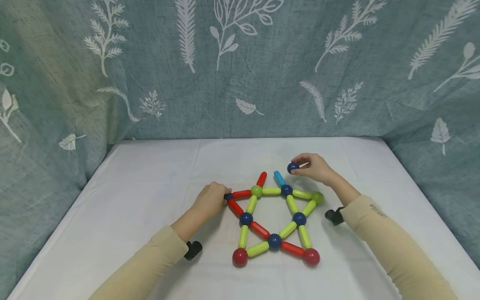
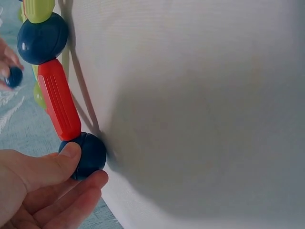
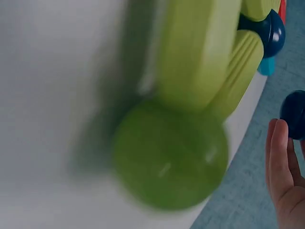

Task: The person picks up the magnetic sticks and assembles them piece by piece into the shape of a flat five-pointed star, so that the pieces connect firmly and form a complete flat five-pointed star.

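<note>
My left hand (image 1: pixel 211 198) pinches a dark blue ball (image 2: pixel 90 155) at the left corner of a flat figure of sticks and balls; a red stick (image 2: pixel 59 100) runs from that ball to another blue ball (image 2: pixel 43 38). Beyond the figure's top right, my right hand (image 1: pixel 314 167) holds a loose dark blue ball (image 1: pixel 293 167) between thumb and fingers. Nearest to it, a light blue stick (image 1: pixel 279 178) and a red stick (image 1: pixel 262 179) point outward from the top, their far ends bare. A green ball (image 3: pixel 171 155) sits at the right corner, close below the right wrist.
The figure lies on a white cloth-covered table (image 1: pixel 150 175). Two red balls, left (image 1: pixel 240 257) and right (image 1: pixel 311 257), form its near corners. Behind the table hangs a green curtain (image 1: pixel 225 104) with white leaf prints.
</note>
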The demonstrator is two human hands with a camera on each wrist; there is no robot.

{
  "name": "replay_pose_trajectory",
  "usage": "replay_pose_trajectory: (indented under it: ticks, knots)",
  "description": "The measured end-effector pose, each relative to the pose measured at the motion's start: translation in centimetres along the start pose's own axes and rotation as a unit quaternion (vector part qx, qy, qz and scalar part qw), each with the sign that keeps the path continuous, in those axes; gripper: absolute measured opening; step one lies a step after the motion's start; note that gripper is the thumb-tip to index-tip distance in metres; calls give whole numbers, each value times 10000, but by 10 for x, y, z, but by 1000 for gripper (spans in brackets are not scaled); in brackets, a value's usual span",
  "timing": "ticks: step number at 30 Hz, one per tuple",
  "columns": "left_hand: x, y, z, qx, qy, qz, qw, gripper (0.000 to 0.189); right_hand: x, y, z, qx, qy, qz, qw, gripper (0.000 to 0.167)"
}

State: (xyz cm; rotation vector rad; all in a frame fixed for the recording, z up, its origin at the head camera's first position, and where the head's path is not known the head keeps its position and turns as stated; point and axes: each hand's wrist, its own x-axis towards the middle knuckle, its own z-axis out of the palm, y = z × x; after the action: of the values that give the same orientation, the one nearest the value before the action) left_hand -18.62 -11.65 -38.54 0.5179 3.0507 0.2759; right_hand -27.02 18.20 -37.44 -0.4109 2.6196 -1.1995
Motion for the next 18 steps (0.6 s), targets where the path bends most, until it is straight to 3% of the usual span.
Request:
replay_pose_trajectory:
  ticks: [7, 12, 18]
  knots:
    - [2, 2, 1, 43, 39, 10, 10000, 31, 34, -14, 18, 189, 15, 306, 9994, 39]
    - [2, 2, 2, 92, 44, 94, 9999, 30, 47, -22, 26, -344, -57, 435, 9984, 37]
    - [0, 0, 2, 11, 12, -35, 10000, 30, 54, -30, 38, -909, -353, 502, 9940, 34]
